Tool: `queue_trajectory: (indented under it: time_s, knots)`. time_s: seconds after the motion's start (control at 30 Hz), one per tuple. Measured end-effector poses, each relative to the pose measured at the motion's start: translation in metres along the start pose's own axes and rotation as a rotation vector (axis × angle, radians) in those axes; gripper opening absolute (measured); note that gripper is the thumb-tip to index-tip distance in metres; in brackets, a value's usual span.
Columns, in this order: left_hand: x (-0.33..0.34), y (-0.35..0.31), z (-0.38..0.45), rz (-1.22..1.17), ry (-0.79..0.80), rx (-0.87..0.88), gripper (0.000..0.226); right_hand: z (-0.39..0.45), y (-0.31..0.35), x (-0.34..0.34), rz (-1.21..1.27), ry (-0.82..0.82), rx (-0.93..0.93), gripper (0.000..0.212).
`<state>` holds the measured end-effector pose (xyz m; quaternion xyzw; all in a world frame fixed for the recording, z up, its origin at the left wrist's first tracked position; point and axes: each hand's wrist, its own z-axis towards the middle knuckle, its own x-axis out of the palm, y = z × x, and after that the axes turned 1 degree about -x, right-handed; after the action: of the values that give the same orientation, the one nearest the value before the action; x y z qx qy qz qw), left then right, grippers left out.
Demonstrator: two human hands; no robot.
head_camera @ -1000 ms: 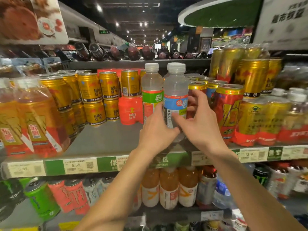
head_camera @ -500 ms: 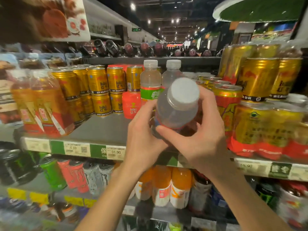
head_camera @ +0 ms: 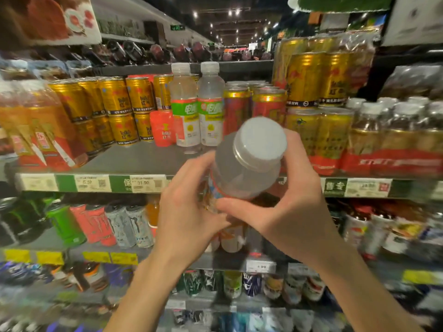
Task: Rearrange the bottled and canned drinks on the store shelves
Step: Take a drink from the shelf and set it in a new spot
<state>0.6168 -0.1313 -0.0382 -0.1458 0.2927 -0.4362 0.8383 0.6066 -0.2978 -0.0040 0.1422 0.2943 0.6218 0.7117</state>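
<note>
A clear bottle (head_camera: 247,164) is held off the shelf (head_camera: 134,161), centre frame.
It is gripped by left hand (head_camera: 189,219) and right hand (head_camera: 287,212), fingers curled round it, cap tilted toward the camera.

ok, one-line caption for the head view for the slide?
Both hands, left and right, hold a clear bottle, cap toward the camera, before a shelf of drinks.

Shop, drink shelves (head_camera: 134,161), price tags (head_camera: 146,183)
</note>
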Motion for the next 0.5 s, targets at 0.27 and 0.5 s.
queue_trajectory:
  time_s: [0.27, 0.5]
  knots:
    - [0.018, -0.035, -0.087, -0.106, 0.111, -0.155, 0.075, -0.077, 0.029, -0.024, 0.006, 0.073, 0.257, 0.07]
    - [0.04, -0.059, -0.142, -0.135, 0.235, -0.272, 0.093, -0.128, 0.045, -0.052, 0.003, 0.077, 0.333, 0.068]
